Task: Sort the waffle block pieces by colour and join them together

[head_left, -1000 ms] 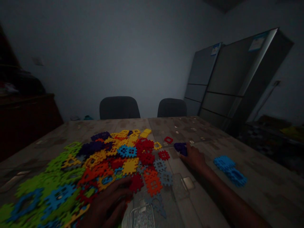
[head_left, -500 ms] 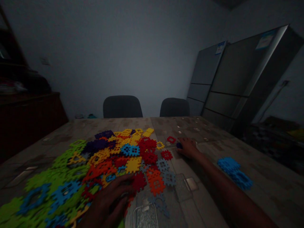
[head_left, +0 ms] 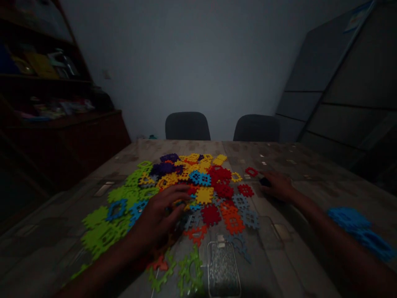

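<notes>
My left hand (head_left: 167, 207) hovers over the middle of a pile of flat interlocking plastic pieces, its fingers apart and nothing visible in them. Near its fingertips lie a yellow square piece (head_left: 204, 195) and a dark red one (head_left: 211, 214). At the right of the pile, my right hand (head_left: 277, 186) rests low over the table with a dark purple interlocking piece (head_left: 264, 182) between thumb and fingers; the grip is partly hidden and dim. A red ring-shaped piece (head_left: 251, 171) and a red window piece (head_left: 245, 190) lie just left of that hand.
Stacked blue pieces (head_left: 350, 218) lie at the right, beyond my right forearm. Green pieces (head_left: 108, 236) spread along the left, and orange and grey ones lie nearer. Two dark chairs (head_left: 187, 126) stand behind the patterned table (head_left: 248, 151). A cabinet is at left, a fridge at right.
The view has turned left, shifting everything to the right. My left hand has moved forward and up over the pile. My right hand stays by the red pieces with the dark piece.
</notes>
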A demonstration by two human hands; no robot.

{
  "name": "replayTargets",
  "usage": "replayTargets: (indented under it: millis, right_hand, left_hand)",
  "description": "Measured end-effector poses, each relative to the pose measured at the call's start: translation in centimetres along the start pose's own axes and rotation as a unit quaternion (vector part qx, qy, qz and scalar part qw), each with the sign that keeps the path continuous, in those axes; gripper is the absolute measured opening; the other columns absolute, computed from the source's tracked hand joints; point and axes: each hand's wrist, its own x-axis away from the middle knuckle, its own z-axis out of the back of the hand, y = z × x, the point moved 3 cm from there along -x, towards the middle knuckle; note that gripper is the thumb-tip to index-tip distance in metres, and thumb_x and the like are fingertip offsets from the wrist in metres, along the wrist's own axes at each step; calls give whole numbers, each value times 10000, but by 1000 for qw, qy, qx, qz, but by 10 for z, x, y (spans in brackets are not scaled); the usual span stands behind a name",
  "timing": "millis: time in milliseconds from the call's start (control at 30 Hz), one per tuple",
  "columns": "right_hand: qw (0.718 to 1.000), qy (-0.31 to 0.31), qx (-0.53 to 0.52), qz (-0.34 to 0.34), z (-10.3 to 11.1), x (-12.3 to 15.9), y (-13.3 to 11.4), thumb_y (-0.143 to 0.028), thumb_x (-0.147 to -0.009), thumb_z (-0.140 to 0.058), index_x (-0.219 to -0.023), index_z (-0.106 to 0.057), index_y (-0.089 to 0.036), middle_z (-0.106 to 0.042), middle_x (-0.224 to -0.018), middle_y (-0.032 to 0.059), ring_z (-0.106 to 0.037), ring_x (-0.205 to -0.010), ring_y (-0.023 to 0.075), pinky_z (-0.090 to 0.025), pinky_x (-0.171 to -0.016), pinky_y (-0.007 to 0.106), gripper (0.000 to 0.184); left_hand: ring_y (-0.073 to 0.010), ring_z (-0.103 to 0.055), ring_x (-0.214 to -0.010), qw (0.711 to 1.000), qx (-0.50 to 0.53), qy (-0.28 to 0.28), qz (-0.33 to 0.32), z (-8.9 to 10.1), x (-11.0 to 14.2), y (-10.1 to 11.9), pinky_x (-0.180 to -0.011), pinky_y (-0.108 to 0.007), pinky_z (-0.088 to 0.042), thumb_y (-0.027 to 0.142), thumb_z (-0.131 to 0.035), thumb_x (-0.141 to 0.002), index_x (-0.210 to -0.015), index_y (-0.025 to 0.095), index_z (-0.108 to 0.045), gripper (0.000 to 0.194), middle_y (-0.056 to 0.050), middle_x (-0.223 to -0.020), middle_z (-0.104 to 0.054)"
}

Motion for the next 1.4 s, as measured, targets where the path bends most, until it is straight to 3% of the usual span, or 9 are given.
replayTargets:
  millis: [167, 333, 433, 567, 733, 967, 1167, 1300, 1400]
  right_hand:
    - [996, 26, -74, 36, 22, 13, 2, -265, -885, -591, -1378, -625, -244, -650, -1392, 77, -567, -1280, 333, -431, -1063, 444, 494]
    - [992, 49, -117, -19, 43, 18, 43, -170, -964, -459, -1313, -654, -187, -691, -1309, 115, -638, -1193, 286, -498, -1019, 431, 400]
    - [987, 37, -128, -88, 39, 19, 67, -254, -1004, -558, -1247, -649, -177, -691, -1230, 112, -677, -1062, 252, -555, -925, 448, 271]
    - [980, 8, -143, -141, 19, 21, 79, -362, -987, -640, -1228, -628, -182, -661, -1212, 74, -676, -979, 213, -591, -830, 412, 301]
    - [978, 14, -149, -144, 8, 19, 76, -352, -988, -635, -1254, -620, -191, -640, -1269, 86, -661, -1044, 234, -577, -877, 441, 311]
    - [978, 54, -132, -152, 20, 23, 70, -362, -991, -631, -1230, -635, -194, -644, -1273, 84, -656, -1065, 234, -559, -915, 457, 292]
    - [980, 78, -168, -75, 36, 41, 26, -255, -939, -531, -1160, -735, -199, -737, -1215, 110, -662, -1138, 317, -504, -988, 449, 307]
    - [972, 28, -228, 44, 30, 83, -45, -285, -896, -509, -1177, -730, -240, -754, -1200, 62, -684, -1091, 293, -527, -946, 391, 361]
    - [946, -69, -268, 167, 21, 132, -112, -306, -931, -478, -1178, -718, -233, -749, -1181, 97, -683, -1041, 291, -521, -910, 400, 352]
  left_hand:
    - [-200, -676, -1152, 1000, 5, -16, -12, 14, 0, 12, -1008, -363, -539, 260, -522, -993, -1096, 230, -717, 223, -58, -1254, -712]
    - [-190, -713, -1089, 999, -5, -18, -26, 18, 18, 21, -944, -305, -583, 283, -542, -980, -1086, 280, -735, 220, -21, -1209, -738]
    - [-204, -734, -1051, 999, -14, -27, -13, 17, 44, 16, -891, -281, -610, 336, -552, -975, -1062, 324, -752, 218, -6, -1187, -751]
    - [-206, -737, -1053, 998, -33, -39, 24, 10, 73, 1, -894, -302, -616, 356, -557, -972, -1116, 396, -735, 232, 24, -1215, -743]
    - [-200, -750, -1011, 999, -20, -17, 23, 4, 68, 2, -854, -276, -625, 408, -536, -979, -1082, 398, -749, 237, 34, -1167, -759]
    - [-178, -759, -983, 1000, -23, -4, 11, 6, 64, 11, -844, -215, -607, 384, -578, -957, -1037, 383, -758, 197, 45, -1121, -775]
    - [-202, -733, -1030, 995, 15, -70, 62, 14, 60, 8, -887, -265, -600, 329, -535, -973, -1041, 307, -756, 233, -17, -1158, -758]
    - [-228, -668, -1156, 989, 15, -133, 65, 14, 64, 3, -979, -316, -554, 282, -505, -986, -1102, 274, -729, 252, -44, -1210, -727]
    - [-253, -601, -1257, 985, -7, -167, 40, 10, 71, 6, -1043, -361, -515, 245, -608, -926, -1177, 287, -700, 270, -52, -1318, -673]
